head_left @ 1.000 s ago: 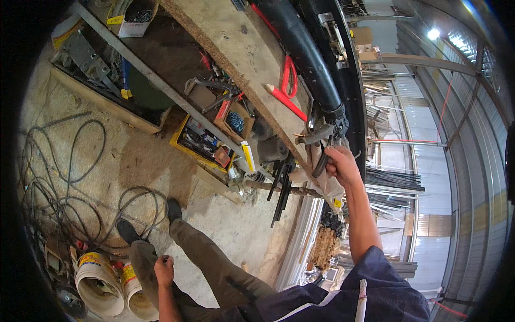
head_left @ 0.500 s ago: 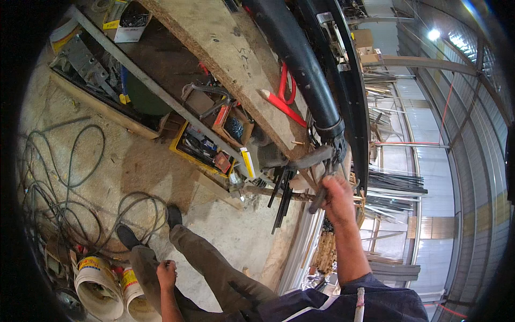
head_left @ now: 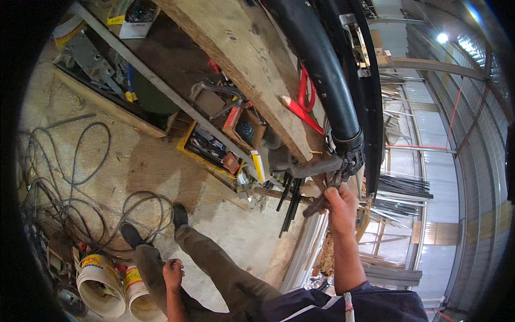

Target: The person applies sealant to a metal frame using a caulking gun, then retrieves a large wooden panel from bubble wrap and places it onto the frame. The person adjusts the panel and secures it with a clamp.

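Observation:
My right hand is closed around the dark handle of a hand tool that looks like pliers. The tool's far end meets a black fitting at the lower end of a thick black tube; the contact itself is hard to make out. Just left of the fitting, a grey metal clamp or vise-like part sits at the corner of the wooden bench plank. Beside my trouser leg, my left hand hangs low with its fingers curled in, and I see nothing in it.
Red-handled scissors or pliers lie on the plank. Below it are a yellow-edged tool box, a carton of screws and a metal bar. A coiled cable and white buckets stand left on the floor.
The bench and tube have shifted slightly right and down in view. The tool's handle in my right hand has swung a little leftward. My left hand stays by my leg.

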The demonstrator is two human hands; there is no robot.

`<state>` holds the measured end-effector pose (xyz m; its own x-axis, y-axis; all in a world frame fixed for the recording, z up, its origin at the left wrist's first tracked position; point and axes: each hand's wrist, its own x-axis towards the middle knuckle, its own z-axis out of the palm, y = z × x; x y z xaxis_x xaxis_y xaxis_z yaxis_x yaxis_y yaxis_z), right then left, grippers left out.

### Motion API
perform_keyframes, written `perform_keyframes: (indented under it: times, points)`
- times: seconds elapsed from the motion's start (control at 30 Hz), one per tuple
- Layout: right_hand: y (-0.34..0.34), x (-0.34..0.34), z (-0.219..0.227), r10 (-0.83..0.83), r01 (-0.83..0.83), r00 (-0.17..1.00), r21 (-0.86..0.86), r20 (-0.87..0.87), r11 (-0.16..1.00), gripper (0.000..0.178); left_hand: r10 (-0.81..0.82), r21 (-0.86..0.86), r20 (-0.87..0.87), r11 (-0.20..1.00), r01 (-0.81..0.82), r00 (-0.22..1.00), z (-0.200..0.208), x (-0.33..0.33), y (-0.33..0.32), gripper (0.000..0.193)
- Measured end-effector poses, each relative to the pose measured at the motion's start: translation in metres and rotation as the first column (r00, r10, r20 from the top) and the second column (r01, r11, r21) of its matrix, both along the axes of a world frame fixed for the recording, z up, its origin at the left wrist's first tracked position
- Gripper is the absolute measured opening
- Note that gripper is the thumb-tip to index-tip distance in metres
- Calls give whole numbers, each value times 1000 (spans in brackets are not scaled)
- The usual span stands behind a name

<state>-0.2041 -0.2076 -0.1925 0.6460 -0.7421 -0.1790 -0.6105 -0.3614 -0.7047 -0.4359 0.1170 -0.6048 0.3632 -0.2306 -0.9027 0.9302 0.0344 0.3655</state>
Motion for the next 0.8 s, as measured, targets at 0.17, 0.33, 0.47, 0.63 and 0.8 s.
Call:
perform_keyframes:
  times: [0.17,0.33,0.47,0.63,0.8]
  points:
    - [17,35,15,69,-68,998,63,-11,996,16,18,21,24,1000,-18,1000,-6,-6,5,27]
    - [14,54,4,88,-89,996,155,11,984,16,-6,129,94,992,-6,996,-14,-10,4,26]
    - [11,49,-4,164,-166,986,61,36,984,17,-6,116,166,993,-14,986,-18,-22,4,29]
    - [11,51,-8,134,-139,987,51,89,989,16,16,220,147,974,-48,989,-25,-33,-1,36]
    - [6,52,-13,198,-201,977,24,83,979,17,26,340,254,934,-114,967,4,-22,13,33]
